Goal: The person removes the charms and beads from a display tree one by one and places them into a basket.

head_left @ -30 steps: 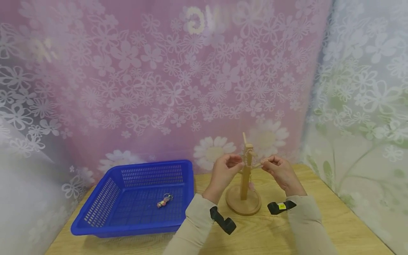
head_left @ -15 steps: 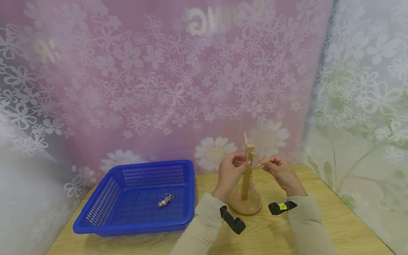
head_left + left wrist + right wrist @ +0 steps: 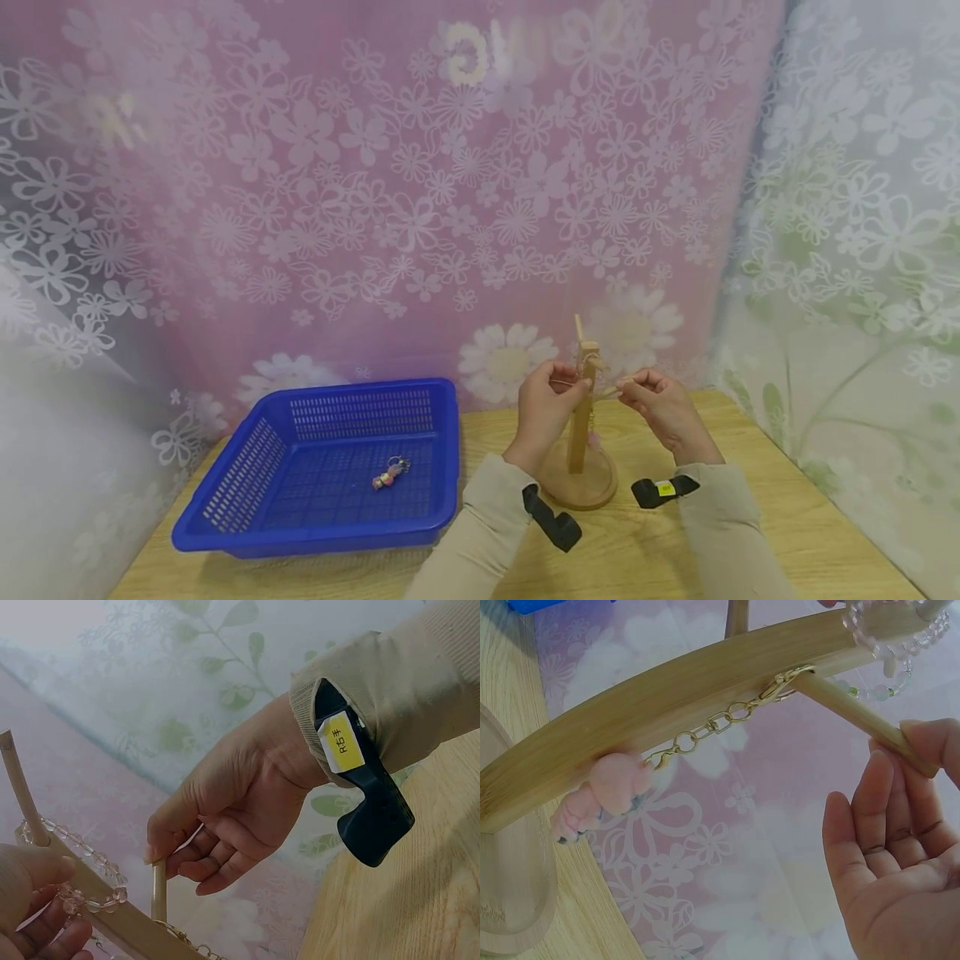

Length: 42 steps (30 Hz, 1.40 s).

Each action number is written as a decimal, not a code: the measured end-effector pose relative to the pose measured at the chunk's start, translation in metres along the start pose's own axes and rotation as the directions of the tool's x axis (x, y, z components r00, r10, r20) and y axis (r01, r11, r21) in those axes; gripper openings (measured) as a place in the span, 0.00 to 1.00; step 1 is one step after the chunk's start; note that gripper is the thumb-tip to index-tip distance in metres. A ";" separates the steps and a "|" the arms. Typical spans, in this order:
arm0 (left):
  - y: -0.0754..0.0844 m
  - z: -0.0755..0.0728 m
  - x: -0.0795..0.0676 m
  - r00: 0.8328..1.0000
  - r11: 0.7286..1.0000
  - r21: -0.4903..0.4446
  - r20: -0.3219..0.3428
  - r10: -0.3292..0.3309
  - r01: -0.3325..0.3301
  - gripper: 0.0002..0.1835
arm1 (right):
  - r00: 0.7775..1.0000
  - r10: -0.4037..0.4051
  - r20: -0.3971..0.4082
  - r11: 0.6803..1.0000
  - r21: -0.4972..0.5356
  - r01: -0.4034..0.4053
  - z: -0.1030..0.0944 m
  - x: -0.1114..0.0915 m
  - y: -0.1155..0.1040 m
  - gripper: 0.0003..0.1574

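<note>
A wooden jewelry stand [image 3: 579, 433] with a round base stands between the hands. The right hand [image 3: 663, 407] pinches the tip of a side peg [image 3: 862, 718] between thumb and fingers. At the post's upper part is the left hand [image 3: 550, 408], thumb tip overlapping the post and fingers bent; what they hold is hidden. A clear and pink beaded bracelet [image 3: 96, 859] hangs by the top peg, close to the left fingers. From the right peg's base hangs a gold-chain keychain [image 3: 718, 721] with a pink charm [image 3: 619, 784].
A blue plastic basket [image 3: 315, 540] sits to the left on the wooden table [image 3: 787, 500], holding one keychain [image 3: 390, 473] with beads and a ring. A pink flowered curtain [image 3: 375, 208] closes off the back; a pale flowered one [image 3: 862, 250] rises at the right.
The left hand has shifted right, so its thumb now overlaps the post more. The right hand stays at the peg tip, and the stand hardly differs.
</note>
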State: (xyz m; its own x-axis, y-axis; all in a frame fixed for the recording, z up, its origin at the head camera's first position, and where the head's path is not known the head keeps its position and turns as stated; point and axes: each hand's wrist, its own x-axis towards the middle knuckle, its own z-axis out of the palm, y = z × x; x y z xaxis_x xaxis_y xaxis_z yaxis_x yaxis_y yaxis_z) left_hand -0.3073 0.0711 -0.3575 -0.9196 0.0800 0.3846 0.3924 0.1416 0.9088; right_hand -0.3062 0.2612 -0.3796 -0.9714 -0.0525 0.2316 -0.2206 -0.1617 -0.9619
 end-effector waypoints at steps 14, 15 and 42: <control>0.003 0.000 0.001 1.000 0.997 -0.079 -0.011 0.001 -0.001 0.05 | 1.000 0.007 -0.013 1.000 -0.024 -0.007 0.000 0.001 0.001 0.10; 0.003 0.000 0.001 1.000 0.997 -0.081 -0.011 0.007 -0.008 0.05 | 1.000 0.008 -0.016 1.000 -0.025 -0.008 0.000 0.001 0.001 0.09; 0.039 -0.007 -0.007 0.994 0.985 -0.137 0.016 0.109 -0.106 0.04 | 1.000 -0.014 -0.011 1.000 -0.021 0.014 0.001 0.002 0.002 0.11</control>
State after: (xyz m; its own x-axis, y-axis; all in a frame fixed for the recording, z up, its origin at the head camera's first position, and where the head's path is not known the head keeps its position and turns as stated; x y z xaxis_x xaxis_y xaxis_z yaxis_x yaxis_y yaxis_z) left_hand -0.2859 0.0696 -0.3233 -0.8708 0.1107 0.4790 0.4815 -0.0041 0.8764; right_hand -0.3082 0.2602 -0.3807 -0.9690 -0.0397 0.2439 -0.2362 -0.1418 -0.9613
